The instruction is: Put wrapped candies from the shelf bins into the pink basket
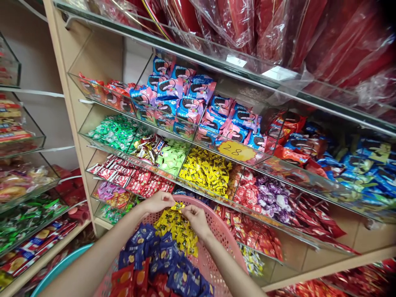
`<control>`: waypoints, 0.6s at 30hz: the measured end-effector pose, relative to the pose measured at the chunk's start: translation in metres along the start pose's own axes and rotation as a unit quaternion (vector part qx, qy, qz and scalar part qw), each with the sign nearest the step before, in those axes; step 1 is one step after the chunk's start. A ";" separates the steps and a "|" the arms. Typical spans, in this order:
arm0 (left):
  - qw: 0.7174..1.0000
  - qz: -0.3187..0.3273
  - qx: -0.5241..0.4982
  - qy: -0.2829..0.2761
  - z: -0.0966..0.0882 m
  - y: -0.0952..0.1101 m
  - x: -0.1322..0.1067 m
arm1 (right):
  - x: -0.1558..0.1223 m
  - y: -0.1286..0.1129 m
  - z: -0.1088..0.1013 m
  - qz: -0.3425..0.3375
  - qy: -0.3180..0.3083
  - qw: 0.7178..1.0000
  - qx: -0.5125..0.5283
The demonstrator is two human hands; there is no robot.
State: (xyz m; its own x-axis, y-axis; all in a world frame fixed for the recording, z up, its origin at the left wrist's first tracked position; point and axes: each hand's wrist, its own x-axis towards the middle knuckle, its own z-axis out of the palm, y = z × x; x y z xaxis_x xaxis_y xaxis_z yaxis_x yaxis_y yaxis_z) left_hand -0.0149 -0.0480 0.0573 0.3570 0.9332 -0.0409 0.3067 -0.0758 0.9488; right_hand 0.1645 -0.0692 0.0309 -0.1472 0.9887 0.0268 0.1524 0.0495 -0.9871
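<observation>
My left hand (159,202) and my right hand (197,221) meet over a pink perforated plastic basket (227,243). Fingertips of both hands pinch a small yellow-wrapped candy (177,206), one at each side. Just beneath it lies a heap of loose yellow candies (176,231) of the same look. Dark blue packets (167,258) fill the middle of the basket, and red packets (126,280) lie at its near end. The glass bin of yellow candies (206,169) is behind my hands on the shelf.
Slanted glass shelves of sorted sweets rise in front, with a yellow price tag (236,152) reading 28. Blue-and-pink cookie packs (168,88) sit higher up. A turquoise tub rim (58,268) shows at lower left. Plastic-wrapped red items (238,24) line the top shelf.
</observation>
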 end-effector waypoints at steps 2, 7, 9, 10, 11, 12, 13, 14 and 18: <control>1.000 0.004 0.008 0.005 0.000 -0.004 0.001 | 0.000 -0.002 -0.001 -0.001 -0.006 1.000 0.000; 1.000 0.022 0.009 0.001 0.000 -0.008 0.003 | 0.001 -0.005 -0.003 -0.008 -0.021 1.000 -0.002; 1.000 0.021 -0.004 -0.005 0.000 -0.006 0.002 | 0.003 -0.005 -0.004 -0.010 -0.027 1.000 0.004; 1.000 0.018 -0.008 -0.009 0.000 -0.005 0.001 | 0.003 -0.005 -0.005 -0.012 -0.028 1.000 0.006; 1.000 0.014 -0.010 -0.013 0.000 -0.004 0.001 | 0.004 -0.005 -0.005 -0.014 -0.029 0.999 0.009; 1.000 0.009 -0.010 -0.018 0.000 -0.003 0.000 | 0.004 -0.005 -0.005 -0.015 -0.031 0.999 0.012; 1.000 0.007 -0.006 -0.022 0.000 -0.002 0.000 | 0.004 -0.005 -0.006 -0.016 -0.033 0.999 0.016; 1.000 0.007 0.000 -0.025 0.000 -0.002 0.000 | 0.004 -0.006 -0.006 -0.016 -0.036 0.999 0.020; 1.000 0.018 0.004 -0.024 -0.001 -0.003 0.000 | 0.003 -0.008 -0.007 -0.010 -0.045 0.999 0.029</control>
State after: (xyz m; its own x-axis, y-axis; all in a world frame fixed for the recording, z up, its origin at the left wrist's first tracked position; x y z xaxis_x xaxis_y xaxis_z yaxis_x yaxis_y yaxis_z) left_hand -0.0171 -0.0470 0.0546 0.4095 0.9121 -0.0224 0.3005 -0.1116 0.9472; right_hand 0.1697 -0.0652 0.0398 -0.2372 0.9708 0.0354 0.0929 0.0589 -0.9939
